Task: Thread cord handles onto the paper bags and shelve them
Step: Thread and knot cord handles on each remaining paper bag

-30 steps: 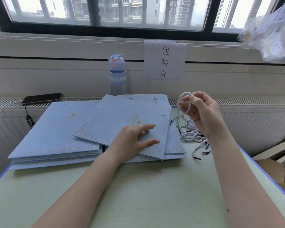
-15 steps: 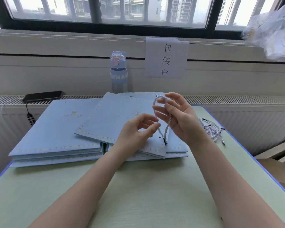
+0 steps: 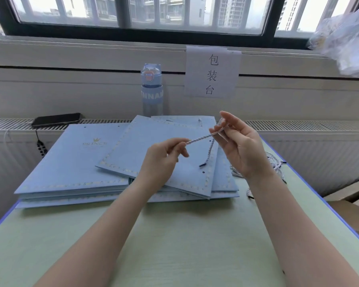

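Observation:
A white twisted cord stretches between my two hands above the flat light-blue paper bags. My left hand pinches one end of it. My right hand pinches it further along, and the other end with a dark tip hangs down over the top bag. That top bag lies askew on a stack, with small punched holes along its right edge. A second stack of bags lies to the left. A loose pile of more cords lies on the table behind my right wrist.
A blue water bottle stands at the back by the wall, under a paper sign. A black phone lies on the radiator ledge at left. The pale green table has a blue edge; cardboard boxes sit to its right.
My right hand carried one cord from the pile at the right over to the bags. My left hand lifted off the top bag and took hold of one end, pulling the cord straight.

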`<control>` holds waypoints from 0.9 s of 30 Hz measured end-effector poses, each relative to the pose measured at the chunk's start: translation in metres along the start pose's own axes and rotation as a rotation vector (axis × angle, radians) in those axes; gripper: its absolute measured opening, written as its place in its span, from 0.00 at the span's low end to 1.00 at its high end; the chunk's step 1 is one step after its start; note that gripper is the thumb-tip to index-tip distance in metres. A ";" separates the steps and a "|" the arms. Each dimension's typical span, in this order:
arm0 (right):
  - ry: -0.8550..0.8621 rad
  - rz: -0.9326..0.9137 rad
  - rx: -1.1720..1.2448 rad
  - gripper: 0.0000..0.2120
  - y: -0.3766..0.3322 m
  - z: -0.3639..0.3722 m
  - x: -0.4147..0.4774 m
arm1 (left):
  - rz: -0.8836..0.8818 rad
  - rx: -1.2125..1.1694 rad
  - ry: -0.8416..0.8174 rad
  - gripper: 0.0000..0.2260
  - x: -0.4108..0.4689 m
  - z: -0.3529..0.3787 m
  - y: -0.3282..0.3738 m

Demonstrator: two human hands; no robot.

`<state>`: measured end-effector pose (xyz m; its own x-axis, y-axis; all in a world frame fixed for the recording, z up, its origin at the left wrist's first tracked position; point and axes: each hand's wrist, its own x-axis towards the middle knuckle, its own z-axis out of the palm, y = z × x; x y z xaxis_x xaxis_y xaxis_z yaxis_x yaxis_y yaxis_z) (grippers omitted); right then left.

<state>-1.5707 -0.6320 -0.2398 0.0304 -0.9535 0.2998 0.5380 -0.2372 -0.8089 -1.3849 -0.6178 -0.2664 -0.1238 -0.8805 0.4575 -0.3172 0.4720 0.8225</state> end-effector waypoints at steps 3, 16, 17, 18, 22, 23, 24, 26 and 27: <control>0.010 0.079 -0.163 0.15 0.002 -0.005 0.001 | -0.012 0.019 0.077 0.12 0.003 -0.004 -0.003; -0.222 -0.257 -1.183 0.13 0.016 0.007 -0.010 | -0.004 -0.077 0.108 0.06 -0.003 0.002 0.001; -0.256 -0.256 -1.184 0.14 0.020 0.009 -0.011 | 0.002 -0.089 0.088 0.07 -0.003 0.004 0.001; -0.266 -0.239 -1.161 0.13 0.023 0.011 -0.012 | 0.002 -0.091 0.075 0.08 -0.003 0.006 0.001; -0.228 -0.215 -1.081 0.07 0.027 0.010 -0.011 | -0.013 -0.026 0.100 0.10 -0.004 0.007 -0.001; -0.219 -0.221 -1.086 0.07 0.026 0.008 -0.010 | -0.019 -0.021 0.123 0.11 -0.005 0.006 -0.002; -0.209 -0.236 -1.106 0.06 0.025 0.007 -0.009 | -0.023 -0.015 0.142 0.12 -0.004 0.005 -0.002; -0.176 -0.272 -1.167 0.06 0.023 0.001 -0.006 | -0.016 0.041 0.147 0.11 -0.003 0.002 -0.004; -0.148 -0.286 -1.195 0.06 0.020 -0.004 -0.003 | 0.006 0.097 0.130 0.10 -0.003 0.002 -0.004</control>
<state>-1.5629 -0.6344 -0.2589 0.1747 -0.8280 0.5328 -0.5631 -0.5280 -0.6358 -1.3852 -0.6176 -0.2721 -0.0053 -0.8619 0.5071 -0.4068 0.4651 0.7862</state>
